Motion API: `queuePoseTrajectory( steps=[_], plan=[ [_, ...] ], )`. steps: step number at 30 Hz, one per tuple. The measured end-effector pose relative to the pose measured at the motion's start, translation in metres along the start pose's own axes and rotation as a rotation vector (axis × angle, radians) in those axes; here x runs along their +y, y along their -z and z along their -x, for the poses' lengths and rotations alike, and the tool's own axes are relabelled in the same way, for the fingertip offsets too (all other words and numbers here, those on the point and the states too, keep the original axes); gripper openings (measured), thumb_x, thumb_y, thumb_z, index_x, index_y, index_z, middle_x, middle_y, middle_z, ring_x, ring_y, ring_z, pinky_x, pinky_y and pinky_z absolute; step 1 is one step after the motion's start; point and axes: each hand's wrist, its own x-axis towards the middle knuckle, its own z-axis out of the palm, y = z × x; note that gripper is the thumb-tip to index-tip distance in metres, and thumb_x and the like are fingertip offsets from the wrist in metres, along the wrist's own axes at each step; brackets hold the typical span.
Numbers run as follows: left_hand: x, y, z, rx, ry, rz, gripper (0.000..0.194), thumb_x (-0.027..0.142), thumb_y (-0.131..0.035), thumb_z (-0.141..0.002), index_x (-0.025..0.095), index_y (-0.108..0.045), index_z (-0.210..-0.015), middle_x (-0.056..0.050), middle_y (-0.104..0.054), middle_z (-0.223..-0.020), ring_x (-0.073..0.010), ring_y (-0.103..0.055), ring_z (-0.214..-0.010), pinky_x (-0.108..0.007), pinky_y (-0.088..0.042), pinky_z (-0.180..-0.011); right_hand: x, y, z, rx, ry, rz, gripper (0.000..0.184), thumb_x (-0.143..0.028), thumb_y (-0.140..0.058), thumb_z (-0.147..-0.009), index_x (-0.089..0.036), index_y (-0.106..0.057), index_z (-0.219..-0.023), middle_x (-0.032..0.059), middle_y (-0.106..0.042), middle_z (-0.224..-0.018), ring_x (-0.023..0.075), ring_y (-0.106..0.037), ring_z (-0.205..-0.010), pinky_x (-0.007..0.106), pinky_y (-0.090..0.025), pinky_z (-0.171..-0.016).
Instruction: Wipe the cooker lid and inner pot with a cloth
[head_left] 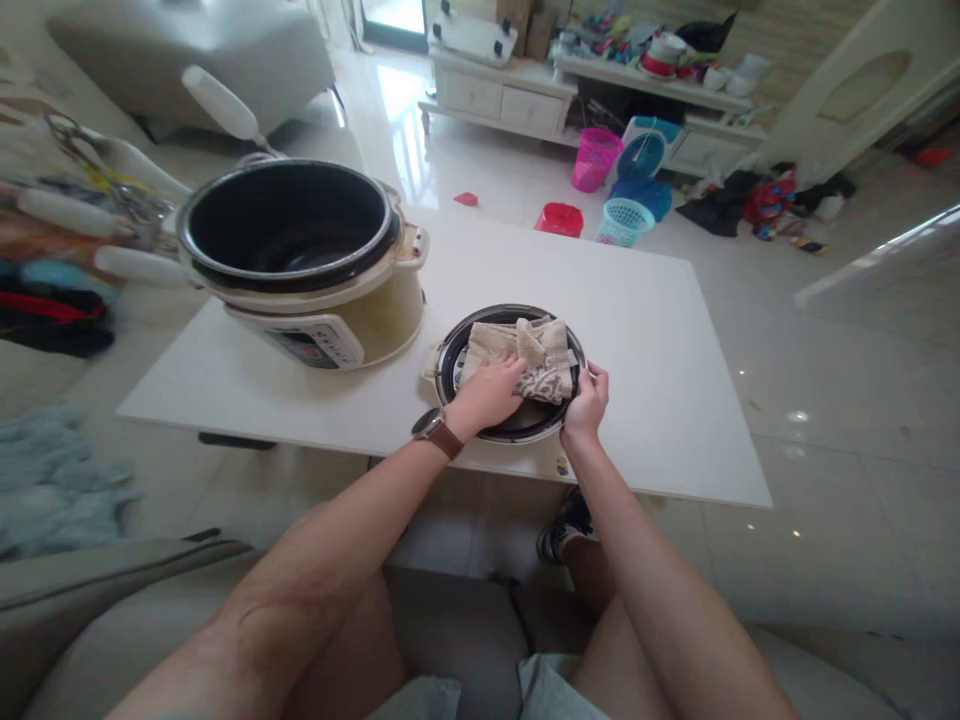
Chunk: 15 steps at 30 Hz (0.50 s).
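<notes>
A round pressure-cooker lid point(480, 425) lies upside down on the white table point(660, 330) in front of me. A beige patterned cloth point(525, 355) is bunched on top of the lid. My left hand point(487, 395), a watch on its wrist, presses down on the cloth with fingers curled over it. My right hand point(587, 400) grips the lid's right rim with fingers closed. To the left stands the cream-coloured cooker point(307, 260), open, its dark inner pot showing.
White-handled utensils point(142, 265) lie left of the cooker. Pink, red and blue baskets point(596, 158) stand on the tiled floor beyond the table, before a low white cabinet point(495, 95). A sofa edge point(112, 570) is under me, a shoe point(559, 535) below the table.
</notes>
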Motion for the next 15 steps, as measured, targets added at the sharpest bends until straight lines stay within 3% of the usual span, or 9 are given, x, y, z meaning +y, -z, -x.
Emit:
queuePoseTrajectory(
  steps=[15],
  plan=[
    [-0.001,-0.0007,-0.0009,-0.01,-0.005,-0.003,0.041,0.013,-0.055,-0.087,0.017,-0.055,-0.128,-0.02,-0.056,-0.155,-0.0325,-0.04,-0.156,-0.053,-0.037,-0.126,0.0013,-0.0003,-0.0004,0.006,-0.008,-0.018,0.028,-0.046,-0.064,-0.083,-0.022,-0.065,-0.099,-0.0037,-0.061,-0.084,0.0155,-0.058,-0.083,0.028,-0.048,-0.078]
  ],
)
